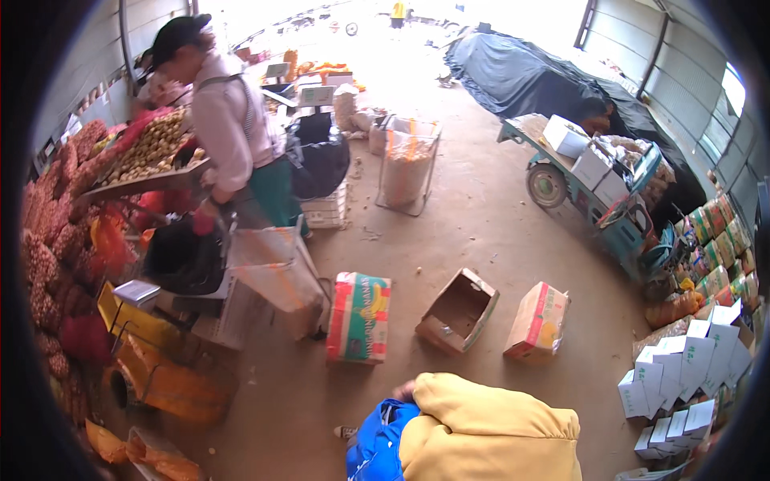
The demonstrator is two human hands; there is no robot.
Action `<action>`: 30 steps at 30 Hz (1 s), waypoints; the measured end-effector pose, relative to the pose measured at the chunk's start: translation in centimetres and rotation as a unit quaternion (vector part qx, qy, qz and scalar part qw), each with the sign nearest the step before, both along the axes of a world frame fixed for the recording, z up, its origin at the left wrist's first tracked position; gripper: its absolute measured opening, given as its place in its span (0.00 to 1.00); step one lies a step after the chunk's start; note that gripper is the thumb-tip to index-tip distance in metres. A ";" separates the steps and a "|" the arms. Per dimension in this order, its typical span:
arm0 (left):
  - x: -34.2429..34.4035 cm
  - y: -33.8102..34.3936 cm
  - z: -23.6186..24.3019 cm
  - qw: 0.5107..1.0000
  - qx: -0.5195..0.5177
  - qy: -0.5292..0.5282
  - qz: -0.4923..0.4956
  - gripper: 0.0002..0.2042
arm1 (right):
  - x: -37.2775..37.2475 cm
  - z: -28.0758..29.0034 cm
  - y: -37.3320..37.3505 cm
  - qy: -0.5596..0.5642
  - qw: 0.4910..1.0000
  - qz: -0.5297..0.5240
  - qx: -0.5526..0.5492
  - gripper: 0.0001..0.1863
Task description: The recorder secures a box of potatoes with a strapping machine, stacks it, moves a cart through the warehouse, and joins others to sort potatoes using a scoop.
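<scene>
at mid-frame the open carton (441, 335) seems unfilled, so that work looks yet to do; the red-and-green carton (358, 318) to its left hides its contents. at bottom centre a hand (405, 391) juts leftward past a yellow garment (489, 425); which hand, and how its fingers sit, i cannot tell.

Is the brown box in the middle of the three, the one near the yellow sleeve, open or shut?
Open. Nothing covers the top of the middle box, so you can see its dark brown inside.
</scene>
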State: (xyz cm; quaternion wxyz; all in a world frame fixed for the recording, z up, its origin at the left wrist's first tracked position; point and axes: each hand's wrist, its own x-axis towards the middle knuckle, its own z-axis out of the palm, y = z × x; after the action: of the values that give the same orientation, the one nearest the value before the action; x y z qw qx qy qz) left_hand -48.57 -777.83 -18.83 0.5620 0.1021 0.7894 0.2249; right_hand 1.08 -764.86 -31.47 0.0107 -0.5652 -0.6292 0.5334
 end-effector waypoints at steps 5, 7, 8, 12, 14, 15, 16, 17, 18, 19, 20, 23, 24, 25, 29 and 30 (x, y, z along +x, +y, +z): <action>-15.3 4.3 -3.5 0.979 0.159 -0.028 0.128 0.19 | -9.3 8.0 4.8 0.049 0.989 -0.012 -0.137 0.29; -17.4 11.7 -1.5 0.969 0.226 -0.047 0.082 0.19 | -10.4 9.4 6.9 0.047 0.985 -0.056 -0.157 0.29; -18.1 15.5 0.7 0.977 0.197 0.010 0.082 0.19 | -11.8 10.3 8.2 0.047 0.983 -0.058 -0.170 0.29; -19.4 25.6 7.5 0.972 0.227 0.014 0.050 0.22 | -18.2 11.7 14.7 0.059 0.976 -0.012 -0.210 0.29; -21.9 26.8 6.9 0.977 0.203 -0.004 0.060 0.25 | -22.5 11.3 19.1 0.074 0.970 0.051 -0.226 0.29; -22.4 27.7 6.6 0.980 0.189 -0.018 0.055 0.25 | -23.8 10.9 20.7 0.086 0.967 0.070 -0.228 0.29; -23.6 28.3 6.0 0.980 0.184 -0.014 0.071 0.25 | -25.6 10.4 22.7 0.107 0.966 0.095 -0.214 0.29; -25.3 28.6 5.2 0.983 0.169 0.001 0.071 0.25 | -27.8 9.9 25.0 0.137 0.964 0.126 -0.188 0.29; -26.9 28.8 4.4 0.986 0.152 0.015 0.070 0.24 | -29.8 9.5 27.1 0.167 0.960 0.151 -0.164 0.29; -29.3 28.0 2.4 0.985 0.147 0.026 0.087 0.24 | -32.1 9.3 29.7 0.177 0.958 0.157 -0.160 0.29; -31.7 24.5 -0.2 0.988 0.104 0.037 0.111 0.23 | -34.7 9.1 32.1 0.113 0.953 0.099 -0.263 0.26; -35.5 22.7 1.3 0.981 0.002 0.088 0.174 0.20 | -42.6 8.4 39.1 0.004 0.940 0.060 -0.337 0.26; -37.0 20.7 1.2 0.973 -0.017 0.083 0.214 0.20 | -44.5 7.1 41.2 0.043 0.957 0.192 -0.212 0.24; -38.3 17.9 0.6 0.963 -0.036 0.077 0.256 0.19 | -46.5 6.2 42.7 0.085 0.940 0.320 -0.082 0.23; -39.7 16.3 1.4 0.944 -0.106 0.065 0.306 0.17 | -57.9 9.0 49.1 0.077 0.954 0.265 -0.116 0.23; -40.4 16.0 1.2 0.940 -0.127 0.010 0.315 0.18 | -60.3 8.9 50.1 0.076 0.965 0.221 -0.120 0.21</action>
State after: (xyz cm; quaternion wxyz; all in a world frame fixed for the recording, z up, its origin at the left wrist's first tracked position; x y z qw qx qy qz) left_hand -88.97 -761.80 -17.63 0.4625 -0.2223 0.8088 0.2872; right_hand -59.20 -714.79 -22.53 -0.1271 -0.3673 -0.6670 0.6356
